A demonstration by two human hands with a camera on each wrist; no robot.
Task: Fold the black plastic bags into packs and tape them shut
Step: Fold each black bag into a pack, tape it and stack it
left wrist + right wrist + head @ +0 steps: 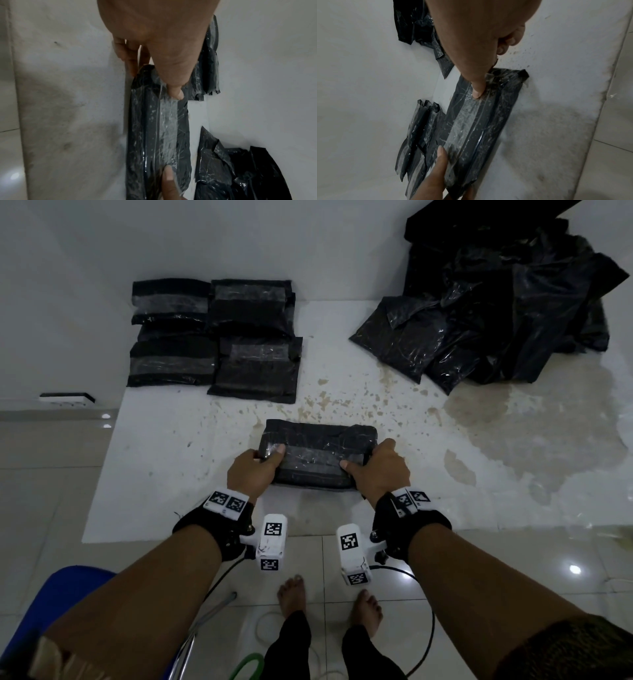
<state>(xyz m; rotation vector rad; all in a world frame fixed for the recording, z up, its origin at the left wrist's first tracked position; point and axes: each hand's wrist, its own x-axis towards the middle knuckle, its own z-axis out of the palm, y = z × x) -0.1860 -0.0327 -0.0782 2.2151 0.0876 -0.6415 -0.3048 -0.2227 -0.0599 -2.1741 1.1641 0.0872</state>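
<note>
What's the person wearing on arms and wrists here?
Both forearms are bare. The left hand and right hand wear no gloves. Each wrist has a black strap carrying white blocks with black-and-white square markers, and a black cable runs down from each.

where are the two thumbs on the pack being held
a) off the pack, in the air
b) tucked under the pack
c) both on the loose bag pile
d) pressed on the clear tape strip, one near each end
d: the left hand and right hand grip the ends of the pack, each thumb on the clear tape strip.

Crinkled glossy black plastic pack [317, 458] bears a shiny clear tape strip [313, 456]; stained matt white mat [479, 460].
</note>
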